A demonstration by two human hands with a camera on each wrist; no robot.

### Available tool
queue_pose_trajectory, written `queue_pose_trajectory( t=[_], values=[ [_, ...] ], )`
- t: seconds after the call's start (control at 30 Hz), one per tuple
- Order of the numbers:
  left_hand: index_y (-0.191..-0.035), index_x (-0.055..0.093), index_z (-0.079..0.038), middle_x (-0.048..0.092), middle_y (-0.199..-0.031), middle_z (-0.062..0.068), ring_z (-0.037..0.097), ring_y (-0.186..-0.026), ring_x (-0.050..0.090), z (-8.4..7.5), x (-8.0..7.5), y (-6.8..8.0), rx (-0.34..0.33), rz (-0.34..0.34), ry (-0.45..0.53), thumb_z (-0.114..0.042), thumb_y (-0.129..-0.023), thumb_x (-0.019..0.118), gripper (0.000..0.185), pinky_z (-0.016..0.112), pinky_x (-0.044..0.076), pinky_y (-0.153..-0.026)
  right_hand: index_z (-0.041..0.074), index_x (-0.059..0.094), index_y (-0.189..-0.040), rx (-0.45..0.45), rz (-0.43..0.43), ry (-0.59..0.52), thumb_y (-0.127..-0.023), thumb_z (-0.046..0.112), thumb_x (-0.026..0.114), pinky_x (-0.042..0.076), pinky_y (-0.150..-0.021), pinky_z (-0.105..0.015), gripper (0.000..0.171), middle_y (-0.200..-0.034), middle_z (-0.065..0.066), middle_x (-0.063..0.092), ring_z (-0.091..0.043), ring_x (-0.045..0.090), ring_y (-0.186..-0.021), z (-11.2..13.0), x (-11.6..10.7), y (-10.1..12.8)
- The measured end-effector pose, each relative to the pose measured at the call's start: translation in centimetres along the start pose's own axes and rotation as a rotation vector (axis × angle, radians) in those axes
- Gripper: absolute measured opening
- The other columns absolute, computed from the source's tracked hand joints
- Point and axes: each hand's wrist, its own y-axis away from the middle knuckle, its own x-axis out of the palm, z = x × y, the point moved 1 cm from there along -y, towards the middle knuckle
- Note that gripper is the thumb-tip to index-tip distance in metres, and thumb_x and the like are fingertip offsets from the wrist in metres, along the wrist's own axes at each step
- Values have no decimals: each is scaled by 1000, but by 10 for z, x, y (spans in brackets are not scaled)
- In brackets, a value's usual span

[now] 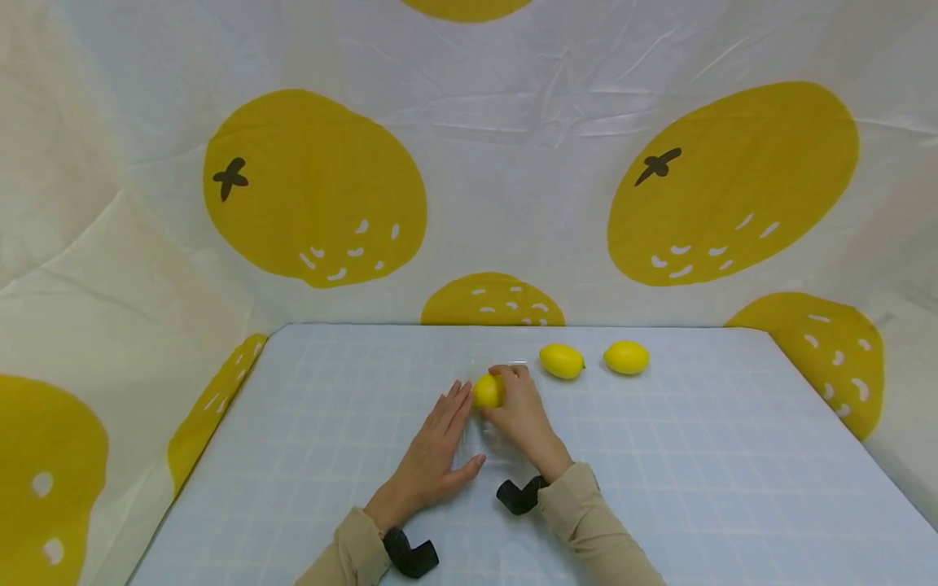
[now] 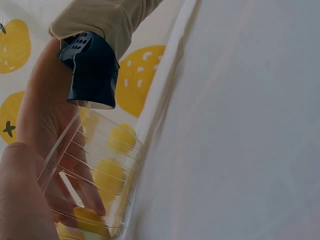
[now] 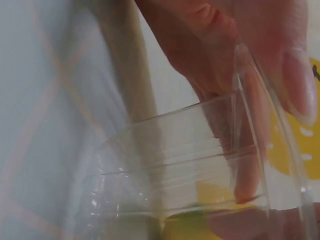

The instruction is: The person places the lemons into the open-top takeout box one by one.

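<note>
Lemon (image 1: 487, 391) sits in the curled fingers of the right hand (image 1: 522, 413), whose grip is wrapped round it just over a clear plastic container (image 1: 489, 407) near the middle of the bench (image 1: 696, 488). In the right wrist view the container's ribbed wall and thin rim (image 3: 240, 55) lie against the fingers (image 3: 297, 80), and yellow shows through the plastic low down. The left hand (image 1: 436, 456) lies flat on the bench at the container's left side, fingers straight and holding nothing, its fingertips just beside the lemon; the left wrist view shows the clear wall (image 2: 100, 170) close by that palm.

Two more lemons lie to the right, near the far edge of the bench: one (image 1: 561, 360) close to the right hand, the other (image 1: 626, 357) beside it, the two apart. The bench is covered in a pale checked cloth, with bare surface to left, right and front of the hands. A white curtain (image 1: 513, 163) printed with yellow fruit rises from the far edge and both sides.
</note>
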Motion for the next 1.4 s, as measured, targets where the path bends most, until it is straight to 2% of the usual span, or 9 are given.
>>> queue_pose_trajectory(
  t=[0.23,0.4,0.7,0.9,1.1,1.4],
  values=[
    [-151,29,8,27,-159,22,37,-148,22,1,1,1,-14,20,-2,-47,-96,49,80,49,18,-120,2,60,-125,14,-1,-20,-76,6,84,48,-98,-53,55,-122,-24,52,-36,57,-106,-4,-1,-2],
    [-151,29,8,26,-159,21,36,-148,22,1,1,1,-22,28,-1,-47,-97,48,80,49,19,-120,3,60,-126,15,5,-34,-76,6,83,49,-97,-53,55,-122,-23,52,-35,57,-105,-5,0,-2],
    [-149,32,10,30,-157,23,38,-146,26,2,-1,1,3,-6,16,-54,-100,38,81,51,22,-118,0,60,-125,-34,4,28,-75,8,84,50,-94,-52,55,-118,-22,57,-35,58,-103,-1,-3,1],
    [-150,31,10,30,-157,23,37,-146,26,3,-1,1,1,1,15,-54,-100,39,81,51,23,-118,2,62,-126,-28,12,39,-76,8,84,50,-93,-52,56,-117,-22,57,-35,58,-103,1,-5,1],
    [-150,30,9,29,-158,23,37,-146,26,2,-1,1,1,13,19,-53,-100,39,80,50,21,-119,4,60,-126,-16,18,-10,-76,8,83,50,-92,-53,55,-118,-24,55,-35,57,-100,-5,0,-1],
    [-151,28,10,26,-159,22,37,-147,24,3,-1,2,-2,24,56,-51,-100,42,80,52,20,-119,6,54,-124,-8,-15,-108,-76,6,82,48,-96,-53,56,-123,-25,49,-37,53,-107,-10,6,-2]
  ],
)
